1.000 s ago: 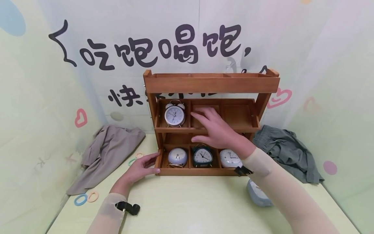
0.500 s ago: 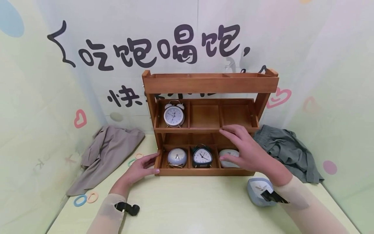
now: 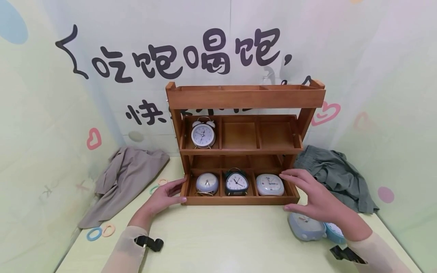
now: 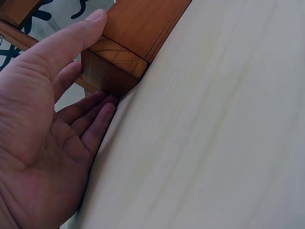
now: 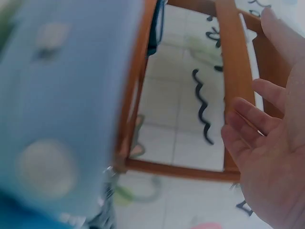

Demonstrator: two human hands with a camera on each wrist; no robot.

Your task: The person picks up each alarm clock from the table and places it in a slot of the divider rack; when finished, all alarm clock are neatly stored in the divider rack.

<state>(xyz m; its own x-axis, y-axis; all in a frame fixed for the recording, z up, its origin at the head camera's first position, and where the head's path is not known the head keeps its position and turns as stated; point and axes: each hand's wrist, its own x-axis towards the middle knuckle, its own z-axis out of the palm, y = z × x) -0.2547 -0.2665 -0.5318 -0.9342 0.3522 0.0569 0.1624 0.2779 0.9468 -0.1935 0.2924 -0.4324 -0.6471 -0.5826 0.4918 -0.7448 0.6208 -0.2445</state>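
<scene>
A brown wooden rack (image 3: 239,201) stands on the table. White twin-bell alarm clock (image 3: 203,135) sits in the middle tier's left compartment. Along the bottom tier, left to right, are a lavender round clock (image 3: 207,183), a dark triangular clock (image 3: 236,184) and a pale rounded clock (image 3: 270,184). My left hand (image 3: 161,198) rests against the rack's lower left corner, thumb at the front and fingers along its end. With fingers spread and holding nothing, my right hand (image 3: 319,197) is by the rack's lower right end, above a blue-grey clock (image 3: 306,227).
A bright blue clock (image 3: 335,233) lies beside the blue-grey one, partly hidden by my right wrist. Taupe cloth (image 3: 131,178) lies at left and dark grey cloth (image 3: 338,178) at right. Colored rings, including a blue ring (image 3: 93,234), lie left of the rack.
My right hand has moved from before the middle tier down and right, past the pale clock to the rack's lower right end. My left hand stays at the left corner.
</scene>
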